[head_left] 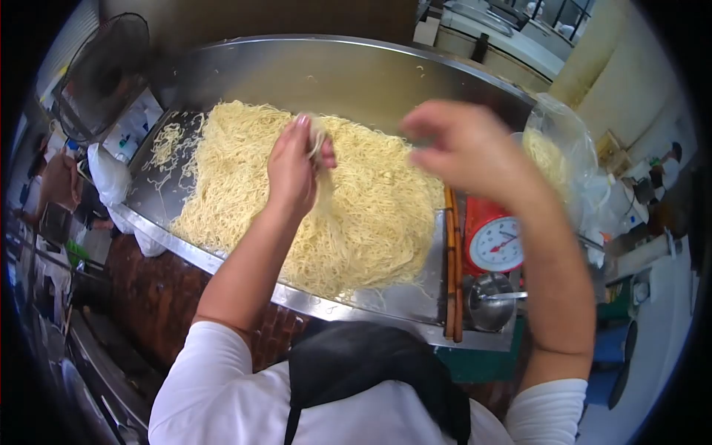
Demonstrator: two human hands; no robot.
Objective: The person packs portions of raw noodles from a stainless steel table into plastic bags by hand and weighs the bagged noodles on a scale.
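A wide heap of pale yellow noodles [371, 215] covers much of a steel tray table [400, 300]. Over the middle of the heap, my left hand [293, 163] is closed around a bunch of noodles, whose strands hang down towards the pile. My right hand [463, 144] is raised over the heap's right side, smeared by motion. Its thumb and fingers look apart, and I see nothing between them. Below that forearm stands a red dial scale [493, 241], partly hidden by the arm. A clear plastic bag with noodles [546, 159] sits behind it.
Two brown sticks [449, 274] lie between the heap and the scale. A metal ladle [491, 300] rests near the front right corner. Loose strands [169, 144] are scattered at the left. A fan [104, 78] stands beyond the left end, with a white bag [109, 174] hanging there.
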